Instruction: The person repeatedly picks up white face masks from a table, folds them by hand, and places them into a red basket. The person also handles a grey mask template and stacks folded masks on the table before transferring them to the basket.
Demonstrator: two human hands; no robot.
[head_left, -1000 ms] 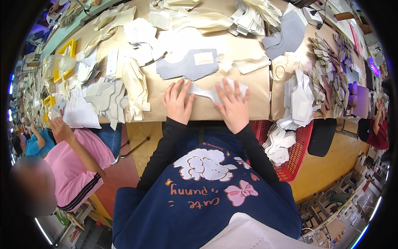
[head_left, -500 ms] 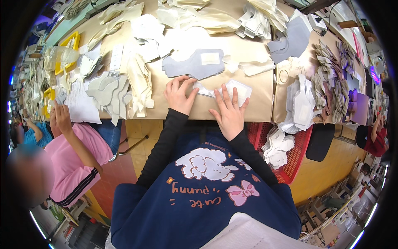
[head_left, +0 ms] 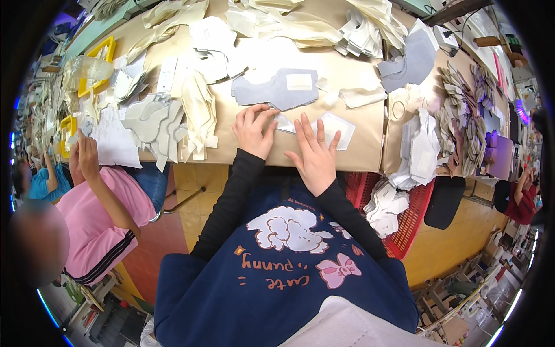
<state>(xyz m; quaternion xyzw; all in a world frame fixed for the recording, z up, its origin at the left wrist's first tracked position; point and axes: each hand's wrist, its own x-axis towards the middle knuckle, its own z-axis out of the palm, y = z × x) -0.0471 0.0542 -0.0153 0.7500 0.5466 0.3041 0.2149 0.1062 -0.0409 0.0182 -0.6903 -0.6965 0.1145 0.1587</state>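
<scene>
A whitish cut fabric piece with a pale patch (head_left: 340, 130) lies flat on the brown-covered table in front of me. My right hand (head_left: 315, 149) lies palm down over its middle, fingers stretched out and slightly apart. At the left end of the piece, my left hand (head_left: 253, 132) touches down with bent fingers, the thumb spread away from them. Just beyond my hands is a small stack of blue-grey cut pieces (head_left: 272, 89), with a cream rectangle (head_left: 299, 81) on its top. Part of the whitish piece is hidden under my right hand.
Cream strips (head_left: 198, 115) and grey cut pieces (head_left: 151, 124) lie to the left, near a co-worker in a pink top (head_left: 101, 222). White pieces (head_left: 423, 147) are piled at the right table edge. Below it stands a red basket (head_left: 413, 222) holding more white pieces.
My right hand has slid a little left across the whitish piece, uncovering more of its right end. My left hand stays at the left end. The whole view has shifted slightly.
</scene>
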